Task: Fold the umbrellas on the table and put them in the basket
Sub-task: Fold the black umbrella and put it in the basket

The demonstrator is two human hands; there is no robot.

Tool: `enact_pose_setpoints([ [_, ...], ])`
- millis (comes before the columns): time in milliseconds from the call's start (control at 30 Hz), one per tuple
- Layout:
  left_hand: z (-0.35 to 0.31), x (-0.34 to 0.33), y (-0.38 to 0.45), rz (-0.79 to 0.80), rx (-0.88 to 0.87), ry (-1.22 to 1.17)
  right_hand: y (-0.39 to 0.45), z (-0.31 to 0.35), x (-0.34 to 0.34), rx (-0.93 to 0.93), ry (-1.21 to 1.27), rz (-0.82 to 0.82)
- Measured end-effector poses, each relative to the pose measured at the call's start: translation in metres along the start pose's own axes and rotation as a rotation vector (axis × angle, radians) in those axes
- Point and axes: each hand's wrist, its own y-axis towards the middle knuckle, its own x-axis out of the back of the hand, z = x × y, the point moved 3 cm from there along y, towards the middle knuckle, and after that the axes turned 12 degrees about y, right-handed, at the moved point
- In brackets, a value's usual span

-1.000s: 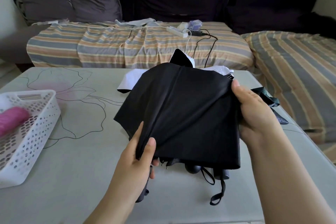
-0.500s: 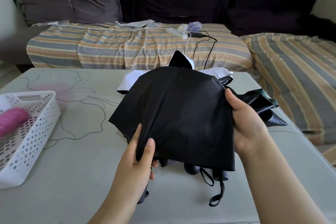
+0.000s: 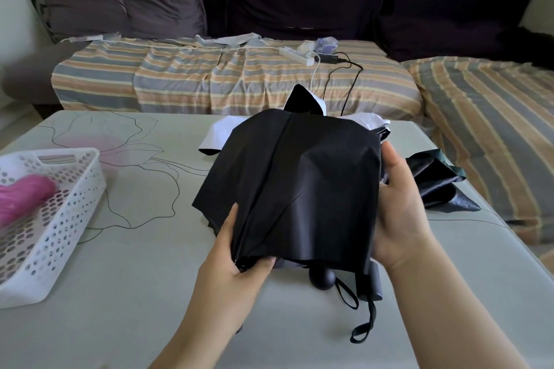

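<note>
Black umbrella mid-counter, canopy loose, held up by both hands. Left hand pinches the near-left canopy edge, thumb on top. Right hand grips the right side, fingers hidden behind the fabric. Handle knob and wrist strap hang below. Second dark umbrella lies just right. White basket at left counter edge holds a pink item.

Grey table bears white basket, umbrellas.
</note>
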Motion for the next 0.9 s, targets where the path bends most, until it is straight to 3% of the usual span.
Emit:
enact_pose_setpoints([
  [100,0.004,0.006,0.001,0.012,-0.008,0.087,0.004,0.02,0.007,0.127,-0.122,-0.046],
  [233,0.004,0.008,0.001,0.042,-0.062,0.179,0.008,0.036,0.022,0.215,-0.516,-0.111],
  [400,-0.002,0.009,-0.006,0.059,-0.072,0.157,0.002,0.049,0.026,0.258,-0.54,-0.058],
  [567,-0.011,0.017,-0.008,0.076,-0.156,0.322,0.002,0.05,0.031,0.335,-0.84,-0.177],
  [733,-0.013,0.008,-0.014,0.173,-0.225,0.4,0.004,0.046,0.027,0.369,-0.824,-0.281],
  [900,-0.012,0.004,-0.013,0.153,-0.285,0.407,0.001,0.048,0.031,0.294,-0.729,-0.291],
])
